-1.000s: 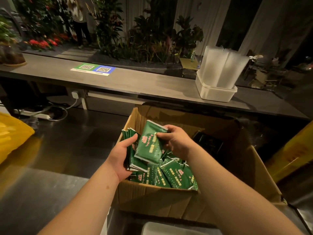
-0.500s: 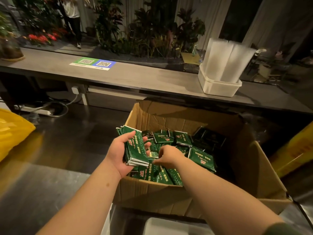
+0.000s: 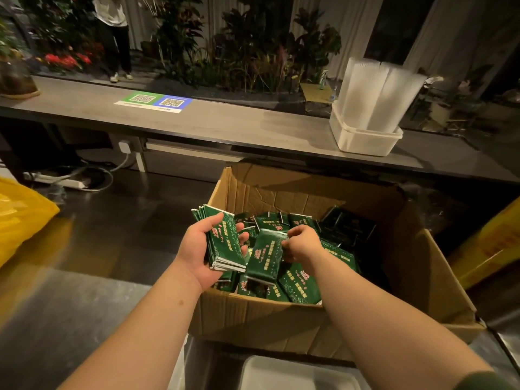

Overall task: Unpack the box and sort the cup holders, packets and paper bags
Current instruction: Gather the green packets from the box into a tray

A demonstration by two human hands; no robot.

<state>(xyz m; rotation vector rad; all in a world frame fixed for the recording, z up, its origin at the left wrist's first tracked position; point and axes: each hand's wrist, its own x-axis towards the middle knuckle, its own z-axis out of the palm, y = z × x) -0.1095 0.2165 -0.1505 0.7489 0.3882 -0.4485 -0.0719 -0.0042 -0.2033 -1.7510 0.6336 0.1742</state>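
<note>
An open cardboard box (image 3: 287, 322) stands on the steel counter before me. Inside lie several green packets (image 3: 301, 285) and some dark flat items (image 3: 349, 228) toward the back right. My left hand (image 3: 202, 249) grips a stack of green packets (image 3: 225, 246) over the box's left edge. My right hand (image 3: 301, 243) pinches a single green packet (image 3: 267, 256) by its top, lifted just above the pile and close beside the stack.
A white tub (image 3: 365, 136) holding clear plastic sleeves sits on the raised grey shelf (image 3: 225, 122) behind the box. A yellow bag (image 3: 19, 215) lies at the left. A white tray (image 3: 295, 372) shows below the box. A yellow object (image 3: 495, 243) stands at the right.
My right hand dipped into the box, took a single packet and raised it toward the stack. My left hand kept holding its stack, now slightly lower.
</note>
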